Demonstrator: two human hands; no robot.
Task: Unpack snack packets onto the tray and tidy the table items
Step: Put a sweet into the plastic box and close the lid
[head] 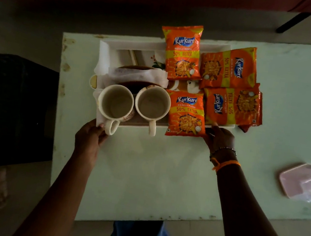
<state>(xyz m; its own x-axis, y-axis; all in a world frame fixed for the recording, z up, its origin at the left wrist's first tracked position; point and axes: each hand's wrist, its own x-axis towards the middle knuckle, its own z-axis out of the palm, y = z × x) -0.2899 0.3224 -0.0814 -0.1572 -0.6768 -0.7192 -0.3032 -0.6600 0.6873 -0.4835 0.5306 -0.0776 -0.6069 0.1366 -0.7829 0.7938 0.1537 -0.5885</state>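
the left hand [89, 140] is at the near left corner of the tray [108, 50], its fingers curled narrow around the rim there, touching also a white napkin [98, 118] that hangs over the edge. the right hand [220, 138] is at the near right corner, fingers bent down on the rim, just beside the nearest packet [186, 115]; how firmly it holds i cannot tell, because the fingertips are partly hidden.

between the hands stand two mugs [115, 102], upright and touching, with handles pointing toward the person. beyond the right hand lie three more packets [232, 108], and some of them reach out over the far and right rim. beyond the mugs are plates [137, 70] wrapped in paper, in the tray too.

the step in hand seems to be to lift or shift the full tray. to do it well, both hands should take the rim with equal grip and rise together, flat, because the mugs are tall and can tip, and the loose packets can slide off the right side. it is better to push the overhanging packets inward first.

to the right of the right hand, well apart, a pink box [304, 181] rests on the table [152, 174].
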